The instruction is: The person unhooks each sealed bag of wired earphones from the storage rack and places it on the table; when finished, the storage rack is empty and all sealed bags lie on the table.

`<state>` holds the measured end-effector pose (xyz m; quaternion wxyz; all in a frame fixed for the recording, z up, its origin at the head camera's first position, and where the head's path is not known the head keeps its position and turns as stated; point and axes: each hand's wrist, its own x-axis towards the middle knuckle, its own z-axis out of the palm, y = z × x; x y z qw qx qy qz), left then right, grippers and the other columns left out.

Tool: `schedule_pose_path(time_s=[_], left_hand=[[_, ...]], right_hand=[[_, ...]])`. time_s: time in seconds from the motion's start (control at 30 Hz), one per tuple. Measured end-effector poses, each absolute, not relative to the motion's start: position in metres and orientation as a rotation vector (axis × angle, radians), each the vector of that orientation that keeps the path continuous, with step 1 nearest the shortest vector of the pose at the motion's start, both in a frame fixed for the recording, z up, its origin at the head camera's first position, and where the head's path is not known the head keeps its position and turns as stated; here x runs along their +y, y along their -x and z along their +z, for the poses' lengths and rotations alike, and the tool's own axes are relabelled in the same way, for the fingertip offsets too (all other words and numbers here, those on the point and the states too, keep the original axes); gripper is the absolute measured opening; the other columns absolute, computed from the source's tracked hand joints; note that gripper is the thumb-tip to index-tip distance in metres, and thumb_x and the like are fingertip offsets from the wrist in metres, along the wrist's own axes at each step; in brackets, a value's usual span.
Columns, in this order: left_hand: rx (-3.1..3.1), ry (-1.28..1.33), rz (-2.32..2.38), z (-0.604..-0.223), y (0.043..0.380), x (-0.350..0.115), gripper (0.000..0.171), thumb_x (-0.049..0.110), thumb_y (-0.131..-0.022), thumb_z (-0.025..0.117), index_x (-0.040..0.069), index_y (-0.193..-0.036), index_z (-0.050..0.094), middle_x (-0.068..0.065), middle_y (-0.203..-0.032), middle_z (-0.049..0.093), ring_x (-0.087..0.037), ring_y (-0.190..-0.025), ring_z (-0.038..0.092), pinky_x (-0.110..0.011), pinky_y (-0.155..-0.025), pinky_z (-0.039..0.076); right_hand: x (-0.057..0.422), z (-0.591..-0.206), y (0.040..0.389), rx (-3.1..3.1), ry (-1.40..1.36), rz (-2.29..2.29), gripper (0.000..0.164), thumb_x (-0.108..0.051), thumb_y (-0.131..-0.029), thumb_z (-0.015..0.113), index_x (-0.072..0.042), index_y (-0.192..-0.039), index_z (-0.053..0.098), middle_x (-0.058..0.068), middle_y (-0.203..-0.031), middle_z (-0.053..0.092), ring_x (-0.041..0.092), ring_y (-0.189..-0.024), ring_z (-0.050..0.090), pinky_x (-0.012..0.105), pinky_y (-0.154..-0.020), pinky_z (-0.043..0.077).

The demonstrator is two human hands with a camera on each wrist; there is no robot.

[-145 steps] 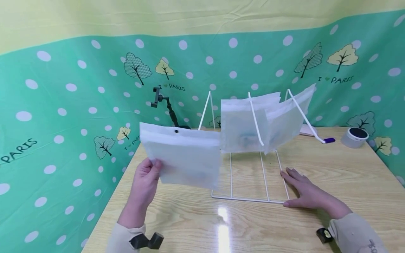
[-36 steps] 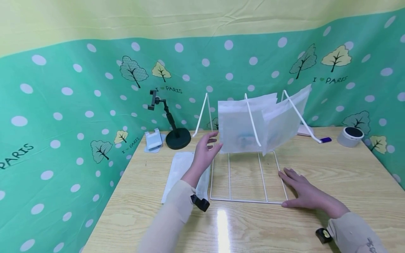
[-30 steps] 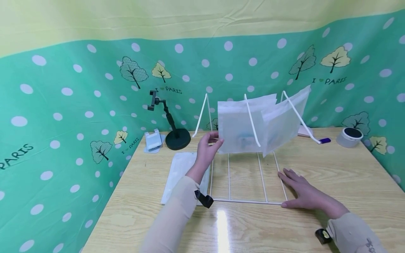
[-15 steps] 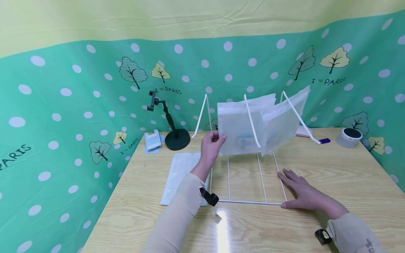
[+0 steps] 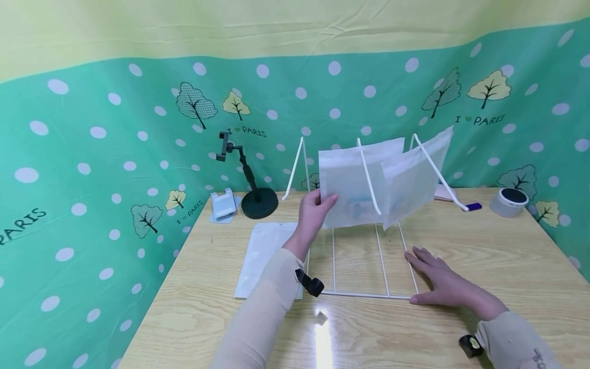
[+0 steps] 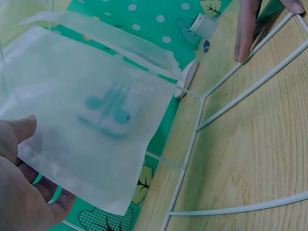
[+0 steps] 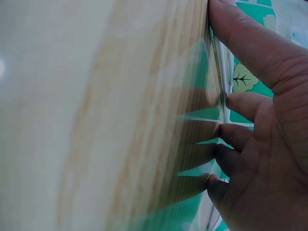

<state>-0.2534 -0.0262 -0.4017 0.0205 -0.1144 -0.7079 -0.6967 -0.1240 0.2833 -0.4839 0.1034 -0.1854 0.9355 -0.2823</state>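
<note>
Fingers of left hand (image 5: pixel 314 214) pinch frosted plastic pouch (image 5: pixel 344 179) low on its left edge; pouch sits in white wire rack (image 5: pixel 355 294), just right of those fingers. Probably light, floppy, slick; edge grip suits. Right hand (image 5: pixel 435 279): fingers spread, touching rack base.

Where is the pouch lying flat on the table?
In the head view, the pouch lies left of the rack, partly hidden by the left forearm.
</note>
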Motion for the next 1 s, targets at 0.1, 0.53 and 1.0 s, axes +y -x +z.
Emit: schedule_pose_path(time_s=[0.1,0.53,1.0], left_hand=[[-2.189,0.349,-2.204,-0.402,0.254,-0.026,0.029,0.017,-0.093,0.068,-0.003,-0.113,0.066,-0.016,-0.109,0.068,-0.026,-0.098,0.067,-0.040,-0.085,0.056],[-2.190,0.329,-2.189,-0.404,0.253,-0.024,0.029,0.015,-0.097,0.060,-0.012,-0.089,0.061,0.001,-0.078,0.049,-0.011,-0.075,0.047,-0.028,-0.069,0.044],[-2.178,0.402,-2.140,-0.401,0.241,-0.025,0.021,0.011,-0.100,0.054,-0.008,-0.099,0.062,0.005,-0.079,0.052,-0.009,-0.077,0.049,-0.024,-0.072,0.044]], right_hand=[[0.284,-0.484,0.124,2.745,0.536,-0.844,0.107,-0.056,-0.072,0.078,0.001,-0.150,0.032,0.033,-0.155,0.015,0.056,-0.139,0.009,0.073,-0.106,0.011],[0.285,-0.487,0.125,2.743,0.542,-0.848,0.108,-0.057,-0.072,0.077,0.000,-0.151,0.031,0.032,-0.155,0.015,0.055,-0.140,0.009,0.073,-0.106,0.011],[0.283,-0.483,0.124,2.763,0.574,-0.828,0.105,-0.053,-0.073,0.079,0.003,-0.149,0.033,0.034,-0.153,0.018,0.056,-0.138,0.012,0.074,-0.105,0.013]])
